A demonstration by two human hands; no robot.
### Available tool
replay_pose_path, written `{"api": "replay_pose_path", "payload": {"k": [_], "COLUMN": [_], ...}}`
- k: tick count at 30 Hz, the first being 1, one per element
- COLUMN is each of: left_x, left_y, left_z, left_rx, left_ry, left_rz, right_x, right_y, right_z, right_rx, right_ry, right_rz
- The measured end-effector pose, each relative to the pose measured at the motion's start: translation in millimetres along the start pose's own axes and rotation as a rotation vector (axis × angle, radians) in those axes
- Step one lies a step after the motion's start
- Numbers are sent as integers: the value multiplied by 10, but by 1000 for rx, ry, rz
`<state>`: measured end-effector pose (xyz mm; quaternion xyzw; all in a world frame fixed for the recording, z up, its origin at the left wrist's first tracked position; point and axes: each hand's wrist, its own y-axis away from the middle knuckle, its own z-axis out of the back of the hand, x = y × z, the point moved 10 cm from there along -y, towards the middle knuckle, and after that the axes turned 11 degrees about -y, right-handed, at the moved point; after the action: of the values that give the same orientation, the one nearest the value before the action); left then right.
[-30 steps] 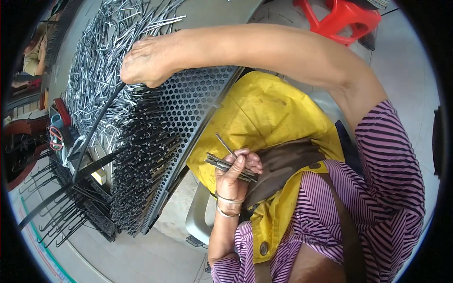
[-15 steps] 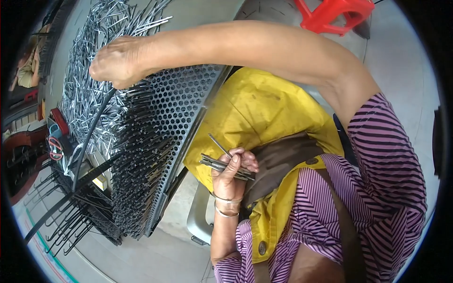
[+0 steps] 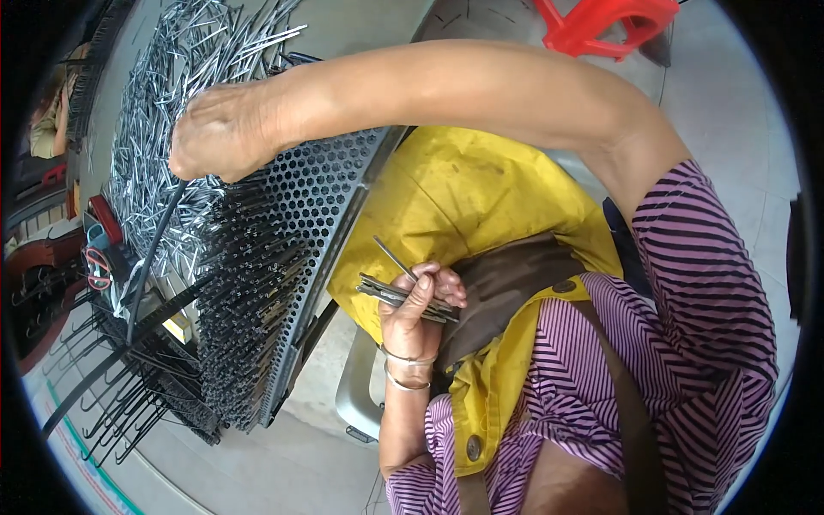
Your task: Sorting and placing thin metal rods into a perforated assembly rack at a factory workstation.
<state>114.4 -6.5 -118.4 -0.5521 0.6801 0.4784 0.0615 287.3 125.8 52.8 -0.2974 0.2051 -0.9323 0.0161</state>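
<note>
Gripping a small bundle of metal pieces (image 3: 382, 293) under its thumb, a single thin rod (image 3: 393, 254) angling up beside them, the left hand (image 3: 412, 318) was over the yellow apron (image 3: 489, 189). The right hand (image 3: 216, 133) was stretched across to where dark rods (image 3: 245, 318) stood packed in the perforated rack (image 3: 322, 184), near heaped silver rods (image 3: 142, 129); its palm side was hidden, so whether it grasped anything could not be told.

The right arm (image 3: 463, 86) was extended leftward, the right hand (image 3: 219, 133) held back uppermost, its fingers hidden; the left hand (image 3: 412, 324) was closed, thumb (image 3: 419, 299) and fingers (image 3: 451, 286) curled.
</note>
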Motion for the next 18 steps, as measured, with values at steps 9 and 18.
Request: {"api": "replay_pose_path", "payload": {"k": [9,18], "left_x": [-34,-45], "left_y": [56,80], "left_z": [-32,-53], "left_rx": [-34,13], "left_ry": [-24,-21], "left_rz": [-19,-33], "right_x": [288,308], "right_y": [394,1660], "right_z": [202,-533], "right_rx": [-397,-94], "right_ry": [86,-843], "right_rz": [382,-511]}}
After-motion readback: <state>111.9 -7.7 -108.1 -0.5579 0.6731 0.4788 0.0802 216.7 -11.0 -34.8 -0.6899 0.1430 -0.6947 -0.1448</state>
